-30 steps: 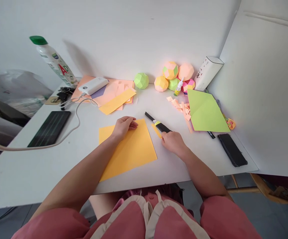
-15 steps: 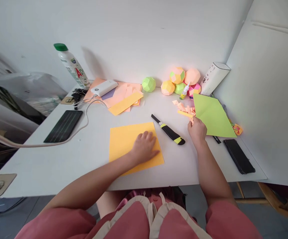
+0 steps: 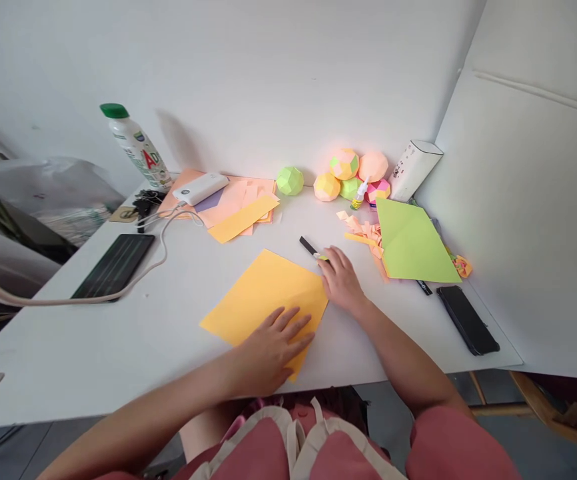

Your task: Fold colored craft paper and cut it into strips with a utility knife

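Observation:
A yellow-orange sheet of paper [image 3: 263, 287] lies flat on the white table, turned with one corner toward me. My left hand [image 3: 273, 343] rests palm down on its near part, fingers spread. At the paper's right corner, my right hand [image 3: 341, 280] is closed over the handle of a black and yellow-green utility knife [image 3: 311, 248]. Only the knife's dark front end shows past the fingertips; its handle is hidden under the hand. To the right are peach paper scraps [image 3: 366, 230] and a light green sheet [image 3: 413, 240].
Paper balls [image 3: 327, 187] and a small glue bottle [image 3: 359, 195] stand by the wall. At left are a pile of paper [image 3: 243, 220], a white power bank [image 3: 201, 189] with a cable, a dark tablet-like device [image 3: 116, 267] and a bottle [image 3: 136, 147]. A black phone [image 3: 467, 320] lies at right.
The orange sheet has turned on the table. My right hand has left the paper scraps and come left onto the knife. My left hand has moved nearer to me, its fingers spreading. The view shifted slightly.

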Demonstrator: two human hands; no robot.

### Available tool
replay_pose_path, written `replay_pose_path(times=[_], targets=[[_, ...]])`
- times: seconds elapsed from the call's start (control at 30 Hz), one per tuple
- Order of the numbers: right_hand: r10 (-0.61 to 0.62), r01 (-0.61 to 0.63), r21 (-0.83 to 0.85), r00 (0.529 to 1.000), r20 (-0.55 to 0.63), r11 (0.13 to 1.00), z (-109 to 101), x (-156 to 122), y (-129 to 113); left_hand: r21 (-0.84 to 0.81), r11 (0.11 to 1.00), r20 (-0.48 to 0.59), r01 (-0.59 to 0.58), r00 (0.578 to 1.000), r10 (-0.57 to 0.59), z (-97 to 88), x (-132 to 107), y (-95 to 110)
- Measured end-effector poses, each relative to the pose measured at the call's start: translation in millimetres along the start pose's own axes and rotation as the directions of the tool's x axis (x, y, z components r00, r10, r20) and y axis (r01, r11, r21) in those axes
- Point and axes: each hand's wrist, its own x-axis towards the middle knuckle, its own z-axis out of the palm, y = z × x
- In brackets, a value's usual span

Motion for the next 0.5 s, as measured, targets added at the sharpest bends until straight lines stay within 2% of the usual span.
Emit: replay_pose_path(times=[0.07, 0.1, 0.17, 0.27, 0.37, 0.43, 0.5], targets=[[0.147, -0.146, -0.079, 0.989, 0.015, 0.986, -1, 1, 6, 0.008, 0.988, -0.027, 0.155, 0.988, -0.155, 8.5, -10, 7], [0.204, -0.199, -0.104, 0.978, 0.038, 0.974, -1, 2, 11, 0.006, 0.981, -0.029, 0.191, 0.981, -0.191, 13.3, -13, 8], [0.286, -0.274, -0.133, 0.955, 0.075, 0.952, -1, 3, 22, 0.004, 0.984, -0.015, 0.179, 0.984, -0.179, 21.0, -18, 7], [0.37, -0.359, -0.153, 0.927, 0.056, 0.921, -2, 5, 39, 0.023, 0.999, 0.013, 0.03, 0.999, -0.03, 24.2, -25, 4], [0.411, -0.403, -0.163, 0.911, 0.02, 0.901, -4, 5, 48, 0.043, 0.985, -0.017, -0.167, 0.986, 0.168, 19.7, -34, 2], [0.356, -0.355, -0.105, 0.935, -0.01, 0.929, -7, 4, 45, 0.027, 0.964, -0.078, -0.264, 0.961, 0.266, 16.2, -40, 1], [0.224, -0.22, 0.072, 0.973, -0.05, 0.973, -11, 3, 35, -0.002, 0.956, -0.164, -0.293, 0.943, 0.289, 14.0, -45, -4]])
